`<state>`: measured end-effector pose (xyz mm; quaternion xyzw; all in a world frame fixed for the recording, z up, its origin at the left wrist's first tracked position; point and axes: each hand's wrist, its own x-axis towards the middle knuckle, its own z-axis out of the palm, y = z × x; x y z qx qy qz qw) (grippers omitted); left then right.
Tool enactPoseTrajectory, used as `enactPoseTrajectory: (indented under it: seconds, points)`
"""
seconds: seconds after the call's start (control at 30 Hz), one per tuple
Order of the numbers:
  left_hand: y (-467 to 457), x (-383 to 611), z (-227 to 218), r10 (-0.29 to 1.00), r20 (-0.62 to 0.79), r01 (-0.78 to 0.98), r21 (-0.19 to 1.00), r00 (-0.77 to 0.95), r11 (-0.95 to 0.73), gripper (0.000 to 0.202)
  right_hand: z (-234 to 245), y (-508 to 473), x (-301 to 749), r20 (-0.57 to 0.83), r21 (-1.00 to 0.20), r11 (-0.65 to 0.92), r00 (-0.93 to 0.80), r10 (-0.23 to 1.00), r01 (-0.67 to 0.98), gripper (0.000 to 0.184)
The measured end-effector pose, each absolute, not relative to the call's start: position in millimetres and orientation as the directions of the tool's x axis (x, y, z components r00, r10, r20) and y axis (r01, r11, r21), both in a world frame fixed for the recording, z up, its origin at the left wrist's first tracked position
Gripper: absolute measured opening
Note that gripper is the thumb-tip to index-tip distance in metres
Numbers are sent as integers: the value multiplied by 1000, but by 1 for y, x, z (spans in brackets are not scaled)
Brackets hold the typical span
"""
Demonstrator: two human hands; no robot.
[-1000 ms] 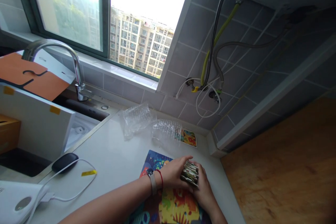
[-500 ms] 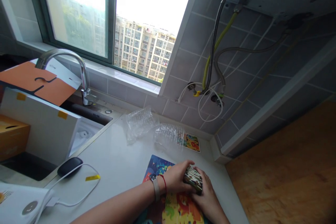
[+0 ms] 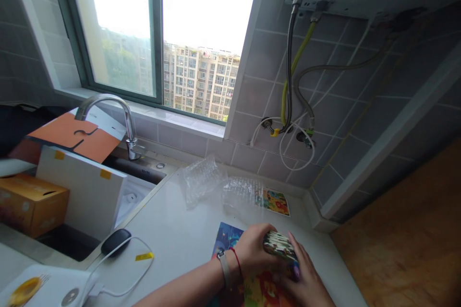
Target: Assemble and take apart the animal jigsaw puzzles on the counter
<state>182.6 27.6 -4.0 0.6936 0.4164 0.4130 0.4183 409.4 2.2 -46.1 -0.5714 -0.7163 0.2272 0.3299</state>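
Observation:
Between both hands is a thick stack of cardboard pieces [image 3: 279, 243], its pale layered edges facing up and bits of coloured print showing. My left hand [image 3: 260, 248], with a watch and a red cord at the wrist, is closed on the stack's left side. My right hand [image 3: 306, 276] is wrapped round its right side. Under the hands lies a colourful illustrated board [image 3: 227, 240], partly hidden by my left forearm and both hands. Behind it are crumpled clear bubble wrap [image 3: 239, 194] and a small picture card [image 3: 276, 201] partly under the wrap.
To the left, a sink [image 3: 144, 172] holds a white box [image 3: 81, 189] and an orange box [image 3: 34, 204], near a faucet [image 3: 131, 129]. A black oval object [image 3: 115, 242] and a white cable [image 3: 149, 261] lie on the counter [image 3: 173, 244]. Hoses [image 3: 289, 72] hang at the right wall.
The view has shifted, so the scene sits lower and further right. My hands still hold the stack, now turned a little, and the right fingers reach further along its far edge.

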Motion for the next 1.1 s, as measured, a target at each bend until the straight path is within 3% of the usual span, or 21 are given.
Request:
enactPoseTrajectory:
  seconds: [0.23,0.53,0.9,1.1]
  points:
    - [-2,142,-3,959,194,57,976,206,-210,53,-43,9,418,48,-606,255,-286,957,753,83]
    - [-22,127,-33,959,165,154,967,229,-203,54,-26,1,405,-56,-518,249,-323,945,818,79]
    - [-19,127,-41,959,97,212,965,265,-156,59,-23,4,399,-30,-572,258,-334,942,778,37]
    - [-20,128,-34,965,79,205,970,248,-132,55,-23,4,409,-23,-614,269,-357,934,742,44]
